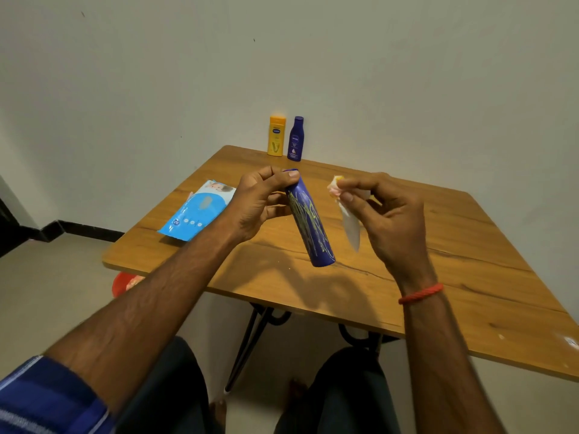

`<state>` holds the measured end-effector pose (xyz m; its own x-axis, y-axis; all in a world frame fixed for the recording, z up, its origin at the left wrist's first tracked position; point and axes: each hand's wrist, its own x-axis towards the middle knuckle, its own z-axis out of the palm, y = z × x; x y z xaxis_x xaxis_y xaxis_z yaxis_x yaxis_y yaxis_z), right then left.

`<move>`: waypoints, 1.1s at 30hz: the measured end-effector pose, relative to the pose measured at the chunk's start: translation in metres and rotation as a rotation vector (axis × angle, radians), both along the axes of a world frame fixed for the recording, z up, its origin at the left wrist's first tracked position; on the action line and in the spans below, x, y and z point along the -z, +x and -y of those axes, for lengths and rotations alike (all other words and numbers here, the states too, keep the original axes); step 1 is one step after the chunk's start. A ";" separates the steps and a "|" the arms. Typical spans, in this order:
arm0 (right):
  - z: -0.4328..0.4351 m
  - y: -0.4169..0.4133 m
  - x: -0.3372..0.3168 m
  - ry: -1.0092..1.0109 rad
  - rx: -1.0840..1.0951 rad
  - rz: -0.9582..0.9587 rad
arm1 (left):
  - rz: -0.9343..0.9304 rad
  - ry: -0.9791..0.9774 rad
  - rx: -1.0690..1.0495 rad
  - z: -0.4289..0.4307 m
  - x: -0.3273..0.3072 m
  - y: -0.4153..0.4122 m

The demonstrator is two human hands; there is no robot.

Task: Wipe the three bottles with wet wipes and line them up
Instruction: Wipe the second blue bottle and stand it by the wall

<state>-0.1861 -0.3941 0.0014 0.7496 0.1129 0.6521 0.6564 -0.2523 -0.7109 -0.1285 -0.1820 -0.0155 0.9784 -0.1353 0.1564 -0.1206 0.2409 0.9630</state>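
While we look down through the head camera, our left hand point(260, 202) grips the cap end of the tilted blue bottle point(308, 223), fingers and thumb curled round it. It appears to be held just above the middle of the table point(470, 277), base toward us. Our right hand point(385, 214) pinches a wet wipe point(349, 227) between thumb and fingertips, just beside the bottle and not touching it; the wipe's bunched top shows orange-yellow stains. Yellow-green scribbles cover the bottle's side, so we judge it not yet clean. A yellow bottle point(276, 136) and a small dark-blue bottle point(296, 138) stand upright side by side at the far edge by the wall, likely the start of the row; whether both are wiped we cannot tell. Finishing this bottle and standing it beside them seems left. A wipes pack point(199, 211) lies flat near the left edge. Bare wood right of the standing pair gives room, though the far edge sits close behind them.
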 end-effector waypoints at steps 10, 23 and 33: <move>-0.021 0.024 -0.009 -0.365 0.042 0.022 | 0.057 0.057 0.005 0.003 0.004 -0.003; 0.009 -0.022 0.055 -0.484 -0.075 -0.047 | 0.001 0.167 -0.068 -0.002 0.025 0.000; 0.014 -0.023 0.057 -0.341 -0.070 -0.110 | -0.008 0.200 -0.045 0.010 0.023 -0.006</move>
